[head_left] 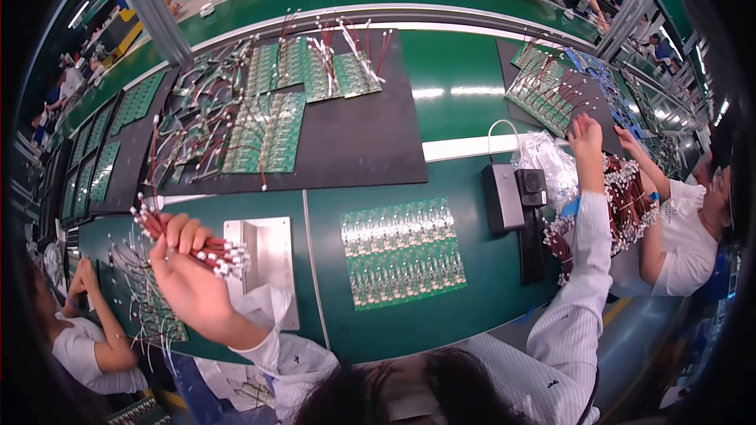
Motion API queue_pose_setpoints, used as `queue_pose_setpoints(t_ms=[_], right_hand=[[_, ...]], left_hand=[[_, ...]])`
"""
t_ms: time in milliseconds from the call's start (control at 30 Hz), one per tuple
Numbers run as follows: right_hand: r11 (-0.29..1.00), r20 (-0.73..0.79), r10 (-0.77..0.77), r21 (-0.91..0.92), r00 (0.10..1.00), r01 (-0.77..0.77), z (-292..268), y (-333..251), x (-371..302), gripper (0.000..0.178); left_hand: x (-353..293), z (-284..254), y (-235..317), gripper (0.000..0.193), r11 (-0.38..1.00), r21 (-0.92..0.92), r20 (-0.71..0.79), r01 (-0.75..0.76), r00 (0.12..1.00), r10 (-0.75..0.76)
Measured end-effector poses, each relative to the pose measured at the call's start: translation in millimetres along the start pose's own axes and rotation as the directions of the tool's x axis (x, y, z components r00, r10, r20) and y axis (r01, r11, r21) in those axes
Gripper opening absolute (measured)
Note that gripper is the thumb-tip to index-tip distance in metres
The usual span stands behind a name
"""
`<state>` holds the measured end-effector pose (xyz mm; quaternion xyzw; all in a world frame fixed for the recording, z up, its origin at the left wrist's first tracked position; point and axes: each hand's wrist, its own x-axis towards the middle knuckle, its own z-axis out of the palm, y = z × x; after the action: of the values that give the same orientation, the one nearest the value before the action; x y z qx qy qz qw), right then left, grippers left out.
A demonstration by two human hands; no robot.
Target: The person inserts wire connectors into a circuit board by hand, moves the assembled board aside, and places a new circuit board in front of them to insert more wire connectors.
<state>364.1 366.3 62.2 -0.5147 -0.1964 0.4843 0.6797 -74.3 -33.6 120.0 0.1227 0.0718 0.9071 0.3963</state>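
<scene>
My left hand [193,283] is closed round a bundle of dark red wires [211,254] with white connectors, held up over the left of the green table. Beneath it is a silver metal fixture [279,232], partly hidden by my wrist and sleeve. My right hand [587,138] is stretched far to the right, its fingers loosely bent and apart beside the near corner of a green circuit board panel [539,98] with red wires. Whether the fingertips touch that panel is hard to see. Between my arms a bare-wired-free green circuit board panel [403,253] lies flat on the table.
A black mat [358,138] at the back left carries several wired green panels [268,134]. A black box-shaped device [502,197] and clear plastic bag [547,161] stand before my right forearm. Beside that forearm is a pile of red wires [630,205]. Co-workers sit on both sides.
</scene>
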Motion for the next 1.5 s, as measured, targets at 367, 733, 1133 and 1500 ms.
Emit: queue_pose_setpoints(t_ms=[367, 733, 1133, 1500], right_hand=[[0.713, 0.474, 0.520, -0.699, 0.710, -0.056, 31.7, 123.3, -208.8, 0.021], [0.752, 0.376, 0.528, -0.624, 0.762, -0.214, 53.6, 177.9, -161.3, 0.020], [0.743, 0.495, 0.669, -0.467, 0.554, -0.481, 68.8, 183.7, -184.0, 0.031], [0.733, 0.608, 0.672, -0.463, 0.422, -0.499, 79.6, 204.1, -160.9, 0.027]], left_hand=[[-7.0, 3.1, 9.4, 0.012, 0.994, -0.107, 0.104, -0.005, 0.994, 0.017], [-13.0, -8.0, 25.9, 0.016, 0.989, -0.089, 0.166, -0.117, 0.977, 0.130], [-11.9, -1.7, 17.4, 0.011, 0.990, -0.117, 0.136, -0.081, 0.986, 0.097], [-7.5, -9.6, 17.6, 0.015, 0.994, -0.084, 0.155, -0.065, 0.985, 0.078]])
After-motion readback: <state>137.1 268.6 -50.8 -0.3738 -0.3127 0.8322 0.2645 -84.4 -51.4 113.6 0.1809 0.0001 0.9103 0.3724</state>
